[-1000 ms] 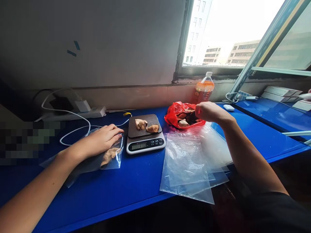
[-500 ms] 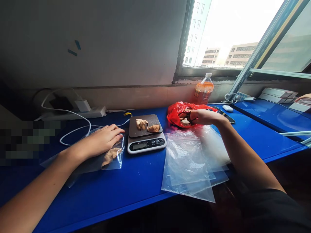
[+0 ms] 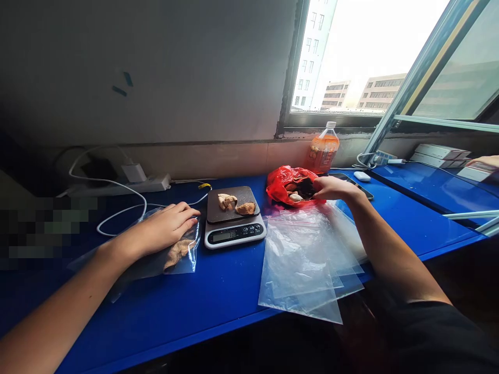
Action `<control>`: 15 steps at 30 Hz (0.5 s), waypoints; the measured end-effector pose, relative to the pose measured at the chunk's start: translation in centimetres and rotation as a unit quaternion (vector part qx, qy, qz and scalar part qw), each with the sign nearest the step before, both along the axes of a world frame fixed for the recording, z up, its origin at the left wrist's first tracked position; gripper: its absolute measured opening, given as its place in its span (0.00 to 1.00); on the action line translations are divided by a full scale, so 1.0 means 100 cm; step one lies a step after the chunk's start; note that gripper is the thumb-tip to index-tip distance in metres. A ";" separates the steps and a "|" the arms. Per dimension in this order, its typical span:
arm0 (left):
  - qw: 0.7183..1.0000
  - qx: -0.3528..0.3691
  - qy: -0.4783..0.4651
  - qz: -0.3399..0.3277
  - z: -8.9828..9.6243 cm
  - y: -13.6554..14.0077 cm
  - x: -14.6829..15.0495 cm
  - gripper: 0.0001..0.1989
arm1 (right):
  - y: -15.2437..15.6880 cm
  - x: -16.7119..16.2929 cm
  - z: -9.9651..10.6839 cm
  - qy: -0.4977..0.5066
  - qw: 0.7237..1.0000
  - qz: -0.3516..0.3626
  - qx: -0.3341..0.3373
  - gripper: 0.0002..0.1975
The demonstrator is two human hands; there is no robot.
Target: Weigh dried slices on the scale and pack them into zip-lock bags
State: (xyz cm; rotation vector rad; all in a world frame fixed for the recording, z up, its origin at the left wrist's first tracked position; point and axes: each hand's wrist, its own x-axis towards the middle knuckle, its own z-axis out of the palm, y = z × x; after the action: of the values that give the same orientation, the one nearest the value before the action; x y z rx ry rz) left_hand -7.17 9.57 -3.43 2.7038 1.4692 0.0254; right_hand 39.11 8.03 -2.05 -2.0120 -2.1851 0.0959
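My left hand (image 3: pixel 171 226) lies flat, fingers stretched out, on a clear plastic bag (image 3: pixel 191 264) with a tan, wrinkled dried piece (image 3: pixel 177 254) in it. To its right stands a kitchen scale (image 3: pixel 236 235) with a lit display too small to read. On its dark plate lie two dried pieces, a pale curled one (image 3: pixel 226 201) and a rough brown one (image 3: pixel 245 209). My right hand (image 3: pixel 331 188) is at the mouth of a red plastic bag (image 3: pixel 278 189) holding more dried pieces. Its fingers look closed; their tips, and whatever they grip, are hidden.
Several clear bags (image 3: pixel 300 275) lie fanned near the blue table's front edge (image 3: pixel 202 332). Behind are an orange drink bottle (image 3: pixel 324 149), a phone (image 3: pixel 364 192) and a white case (image 3: pixel 362 176). A power strip (image 3: pixel 148 184) and white cable are at left. Another person's hand (image 3: pixel 489 161) shows far right.
My right hand has drawn slightly back to the right at the red bag, whose dark inside shows more. My left hand stays on its bag. The view has shifted slightly.
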 end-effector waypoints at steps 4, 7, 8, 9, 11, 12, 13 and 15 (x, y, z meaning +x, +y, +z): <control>1.000 -0.013 0.007 0.006 0.002 -0.002 0.002 0.29 | 0.001 0.007 0.005 0.052 0.995 -0.063 -0.049 0.05; 1.000 -0.025 0.014 0.011 0.004 -0.004 0.003 0.31 | 0.002 0.010 0.009 0.140 0.987 -0.081 0.003 0.05; 0.999 -0.027 0.015 0.010 0.004 -0.004 0.003 0.31 | 0.001 0.009 0.010 0.174 0.982 -0.076 0.019 0.06; 0.999 -0.027 0.015 0.010 0.003 -0.004 0.003 0.31 | -0.001 0.008 0.012 0.201 0.977 -0.068 0.032 0.06; 1.000 -0.027 0.013 0.008 0.003 -0.004 0.003 0.32 | -0.004 0.002 0.015 0.245 0.967 -0.047 0.049 0.07; 1.000 -0.026 0.010 0.008 0.003 -0.004 0.003 0.32 | -0.006 -0.002 0.016 0.267 0.962 -0.032 0.048 0.08; 1.000 -0.023 0.007 0.009 0.003 -0.004 0.003 0.32 | -0.009 -0.007 0.017 0.291 0.956 -0.012 0.041 0.09; 1.000 -0.019 0.000 0.011 0.003 -0.005 0.003 0.31 | -0.013 -0.021 0.017 0.336 0.941 0.040 0.016 0.12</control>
State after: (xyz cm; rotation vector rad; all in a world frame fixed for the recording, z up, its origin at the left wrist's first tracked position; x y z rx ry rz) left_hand -6.90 9.11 -3.16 2.6587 1.4839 -0.0003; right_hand 37.02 6.74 -0.40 -1.5465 -1.7950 0.6486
